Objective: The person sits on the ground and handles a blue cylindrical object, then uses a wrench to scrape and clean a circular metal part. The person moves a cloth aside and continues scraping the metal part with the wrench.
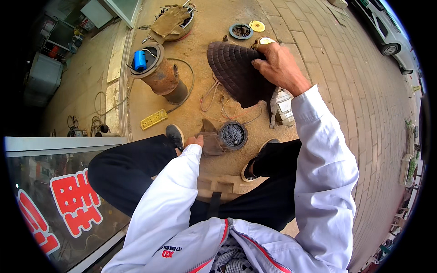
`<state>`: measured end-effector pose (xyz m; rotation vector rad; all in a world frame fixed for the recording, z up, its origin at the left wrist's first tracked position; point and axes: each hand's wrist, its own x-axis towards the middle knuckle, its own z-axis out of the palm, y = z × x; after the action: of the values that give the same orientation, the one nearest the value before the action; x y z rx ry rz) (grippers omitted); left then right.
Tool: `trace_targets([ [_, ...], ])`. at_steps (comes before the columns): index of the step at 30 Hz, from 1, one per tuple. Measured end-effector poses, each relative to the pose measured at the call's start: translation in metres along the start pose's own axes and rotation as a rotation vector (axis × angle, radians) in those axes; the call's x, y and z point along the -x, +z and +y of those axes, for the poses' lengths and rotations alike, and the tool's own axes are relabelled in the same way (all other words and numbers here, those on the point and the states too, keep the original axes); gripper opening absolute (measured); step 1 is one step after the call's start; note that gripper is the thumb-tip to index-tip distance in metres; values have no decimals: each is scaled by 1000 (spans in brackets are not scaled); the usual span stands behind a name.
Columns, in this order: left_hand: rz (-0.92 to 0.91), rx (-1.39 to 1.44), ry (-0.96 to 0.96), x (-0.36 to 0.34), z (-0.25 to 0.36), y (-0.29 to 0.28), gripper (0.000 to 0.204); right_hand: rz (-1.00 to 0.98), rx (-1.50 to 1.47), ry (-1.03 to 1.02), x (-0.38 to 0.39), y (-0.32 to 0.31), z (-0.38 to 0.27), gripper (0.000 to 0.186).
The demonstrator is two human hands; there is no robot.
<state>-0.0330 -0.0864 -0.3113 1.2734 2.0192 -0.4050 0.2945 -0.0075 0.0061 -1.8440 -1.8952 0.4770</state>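
Raised at the upper centre, my right hand (281, 67) is closed on the edge of a dark brown quilted cloth (239, 68), which hangs down from the fingers to the left. Low between my feet, my left hand (195, 140) is closed on a brown rag (210, 139). The rag lies against the left side of a round tub (246, 139) holding dark, shiny, grease-like stuff (232, 134). A pale box-like thing (285, 108) stands just below my right hand, partly covered by the cloth's edge.
Ahead on the left stands a rusty cylindrical housing (160, 78) with a blue cylinder (139, 60) on top. A yellow power strip (154, 119) and loose wires (210, 98) lie nearby. Farther off are a large basin (185, 32), a small parts dish (241, 31) and a yellow disc (257, 26).
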Motion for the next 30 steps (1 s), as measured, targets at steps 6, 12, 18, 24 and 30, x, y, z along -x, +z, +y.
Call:
trace_targets([
  [6, 288, 262, 270, 17, 33, -73, 64, 286, -235, -69, -35, 8, -17, 36],
  [12, 341, 431, 587, -18, 46, -144, 33, 331, -311, -33, -32, -7, -14, 45],
  [18, 569, 376, 645, 4, 91, -192, 43, 341, -317, 88, -17, -31, 25, 44],
  [24, 181, 56, 760, 62, 136, -230, 61, 332, -354, 169, -12, -42, 44, 40],
  [30, -213, -202, 1155, 190, 134, -322, 51, 200, -287, 134, -4, -34, 48, 35],
])
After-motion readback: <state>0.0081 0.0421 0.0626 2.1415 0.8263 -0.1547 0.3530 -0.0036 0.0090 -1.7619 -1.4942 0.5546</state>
